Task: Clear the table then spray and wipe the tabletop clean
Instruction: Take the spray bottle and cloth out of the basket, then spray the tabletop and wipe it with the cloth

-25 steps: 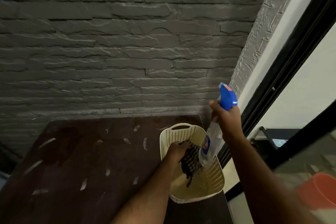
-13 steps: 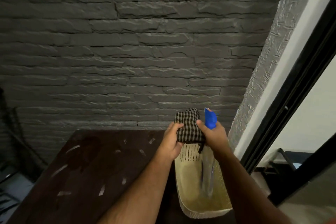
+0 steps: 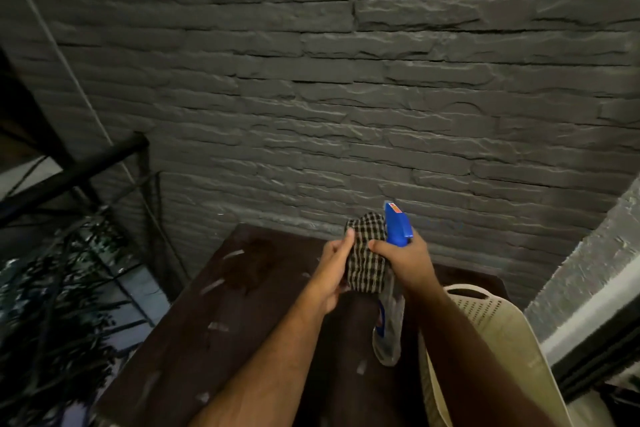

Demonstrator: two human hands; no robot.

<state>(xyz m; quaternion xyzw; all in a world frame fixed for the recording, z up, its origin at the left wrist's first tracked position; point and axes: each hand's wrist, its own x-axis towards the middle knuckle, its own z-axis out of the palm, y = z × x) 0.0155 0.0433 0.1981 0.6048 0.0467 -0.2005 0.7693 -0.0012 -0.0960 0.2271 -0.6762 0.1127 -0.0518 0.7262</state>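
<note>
A dark brown table (image 3: pixel 242 315) with pale smears stands against the brick wall. Above it, my left hand (image 3: pixel 334 267) grips a black-and-white checked cloth (image 3: pixel 367 260) from the left side. My right hand (image 3: pixel 403 262) is closed around the neck of a clear spray bottle (image 3: pixel 389 333) with a blue trigger head (image 3: pixel 398 224); its thumb also touches the cloth. The bottle hangs down over the tabletop. A cream perforated basket (image 3: pixel 491 326) sits at the table's right side, partly hidden by my right forearm.
A grey stone-brick wall (image 3: pixel 346 114) backs the table. A black metal railing (image 3: pixel 69 177) and dark foliage (image 3: pixel 52 305) lie to the left. A textured pillar and a black door frame (image 3: pixel 595 340) close off the right.
My left hand pulled the checked cloth up out of the basket. Both hands, with bottle and cloth, shifted left from over the basket to over the tabletop. The view swung left.
</note>
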